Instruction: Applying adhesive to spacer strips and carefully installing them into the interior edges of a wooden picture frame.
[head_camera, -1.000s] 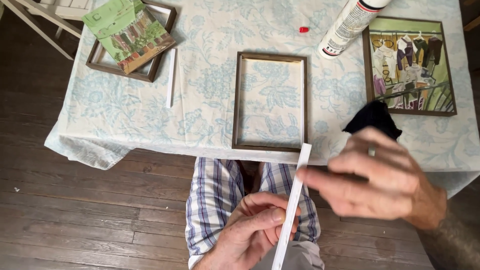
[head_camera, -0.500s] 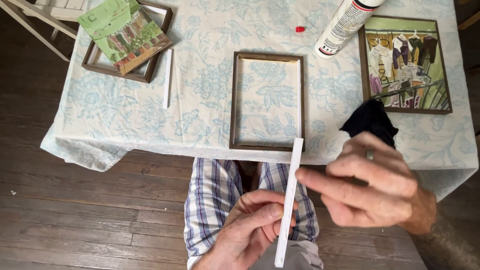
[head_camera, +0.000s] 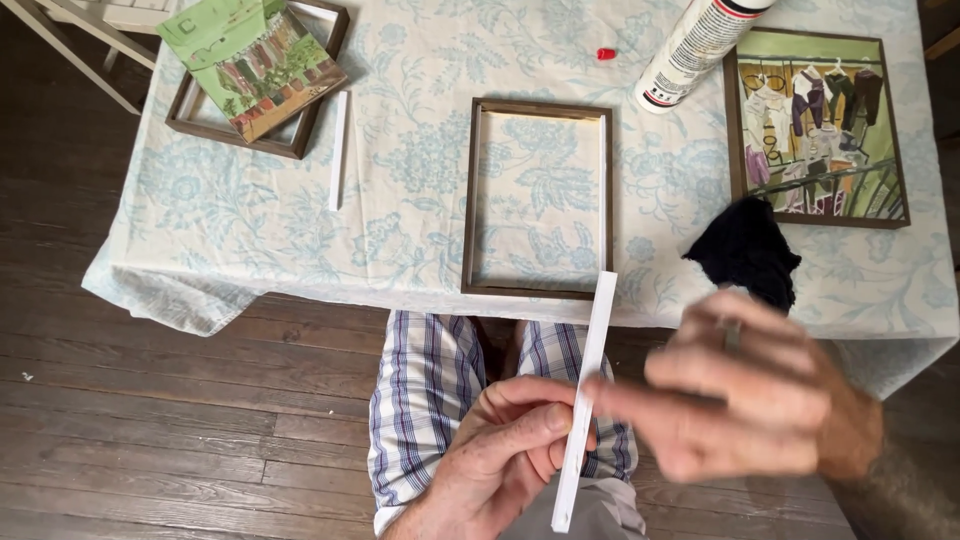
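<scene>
Floral-clothed counter (head_camera: 300, 230) with empty wooden frame (head_camera: 537, 198) at centre; below, left hand (head_camera: 500, 455) fingers pinching white strip (head_camera: 585, 400), right hand (head_camera: 750, 400) fingers touching strip.

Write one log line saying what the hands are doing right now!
left hand: grips white strip | right hand: fingertip on strip, blurred | empty wooden frame: flat on table | glue tube: lying down

Clothed table (head_camera: 300, 230) with frames (head_camera: 537, 198), glue tube (head_camera: 700, 40)

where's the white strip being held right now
In the head view the white strip stands near-upright at lower centre, pinched by the left hand, just below the empty frame.
</scene>
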